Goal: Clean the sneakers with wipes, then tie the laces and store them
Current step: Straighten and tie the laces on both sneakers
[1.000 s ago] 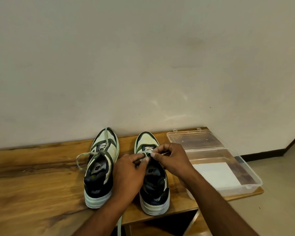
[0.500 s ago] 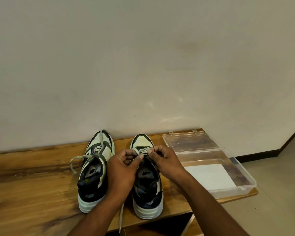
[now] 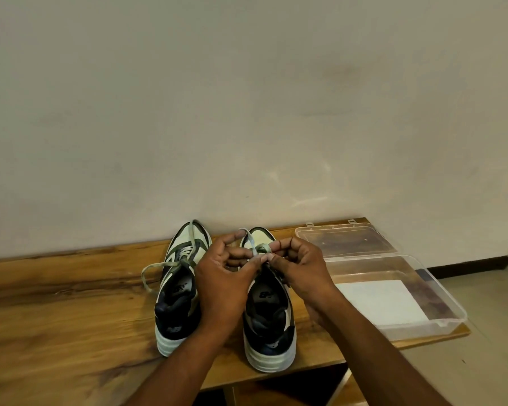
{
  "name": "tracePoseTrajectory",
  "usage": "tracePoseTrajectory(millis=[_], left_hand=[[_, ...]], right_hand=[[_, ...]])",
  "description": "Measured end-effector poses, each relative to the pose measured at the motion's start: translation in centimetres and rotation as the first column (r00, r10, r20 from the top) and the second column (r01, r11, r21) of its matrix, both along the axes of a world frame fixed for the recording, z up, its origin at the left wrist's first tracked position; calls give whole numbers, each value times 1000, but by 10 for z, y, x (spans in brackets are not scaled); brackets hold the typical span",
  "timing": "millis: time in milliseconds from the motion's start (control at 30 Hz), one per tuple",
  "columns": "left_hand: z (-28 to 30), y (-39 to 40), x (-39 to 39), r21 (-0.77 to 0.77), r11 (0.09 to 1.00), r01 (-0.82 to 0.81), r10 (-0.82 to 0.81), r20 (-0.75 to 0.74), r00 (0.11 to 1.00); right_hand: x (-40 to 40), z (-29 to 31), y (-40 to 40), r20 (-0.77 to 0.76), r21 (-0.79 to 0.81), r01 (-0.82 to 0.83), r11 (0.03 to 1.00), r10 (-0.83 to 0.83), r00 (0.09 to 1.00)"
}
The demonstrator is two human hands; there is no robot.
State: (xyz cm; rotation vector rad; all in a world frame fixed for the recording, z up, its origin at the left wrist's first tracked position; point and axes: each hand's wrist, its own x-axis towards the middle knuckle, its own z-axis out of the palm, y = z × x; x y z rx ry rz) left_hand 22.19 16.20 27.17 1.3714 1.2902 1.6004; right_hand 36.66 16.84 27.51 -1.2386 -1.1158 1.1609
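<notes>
I see a glossy, grained wooden bench (image 3: pixel 56 323), a clear smooth plastic box (image 3: pixel 449 306), white paper (image 3: pixel 381 301) inside, and flat woven cloth laces (image 3: pixel 159 266).

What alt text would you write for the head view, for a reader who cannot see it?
Both hands, left hand and right hand, pinch the lace of the right sneaker on a wooden bench. The left sneaker sits beside it, an open clear plastic box alongside.

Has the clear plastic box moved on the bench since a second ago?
No. The clear plastic box sits at the wooden bench's right end as before, beside the sneakers; only the camera shifted.
</notes>
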Motion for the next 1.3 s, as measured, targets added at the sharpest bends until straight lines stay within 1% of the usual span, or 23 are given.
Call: tracePoseTrajectory(millis=[67, 200, 267, 333, 400, 467, 567, 667, 800, 933, 1067, 1200, 1300], left_hand=[[3, 1, 0, -3, 1000, -2, 2, -11, 1000], [11, 5, 1, -30, 999, 15, -12, 77, 997], [15, 7, 2, -26, 999, 18, -15, 87, 996], [18, 9, 2, -17, 1000, 19, -18, 71, 997], [23, 12, -1, 2, 1000, 17, -17, 14, 1000], [29, 14, -3, 20, 1000, 17, -17, -14, 1000], [39, 20, -5, 31, 999, 41, -41, -2, 999], [44, 26, -5, 34, 997, 71, -71, 26, 997], [47, 31, -5, 48, 997, 68, -72, 87, 994], [51, 33, -5, 42, 996, 78, -83, 154, 985], [59, 34, -5, 66, 994, 88, -98, 164, 982], [67, 34, -6, 114, 992, 55, -74, 167, 983], [72, 33, -6, 136, 990, 31, -51, 143, 988]], right_hand=[[0, 4, -2, -22, 7, -9, 1000, 9, 1000], [-1, 12, -5, -76, 19, -19, 1000, 20, 997], [0, 15, -5, -98, 21, -5, 1000, 8, 995], [0, 18, -4, -149, 17, 3, 1000, 0, 989], [1, 20, -3, -191, 20, 13, 1000, -9, 981], [0, 22, -3, -209, 47, 31, 998, -21, 978], [-4, 27, -2, -201, 104, 45, 994, -23, 979], [-9, 30, -2, -187, 127, 67, 990, -42, 982], [-11, 36, -1, -190, 164, 90, 982, -58, 980], [-12, 42, -2, -162, 201, 110, 973, -78, 984], [-10, 52, -1, -163, 222, 125, 967, -90, 983], [-8, 68, 0, -119, 271, 88, 959, -57, 991], [-6, 83, 3, -2, 299, 34, 954, -34, 999]])
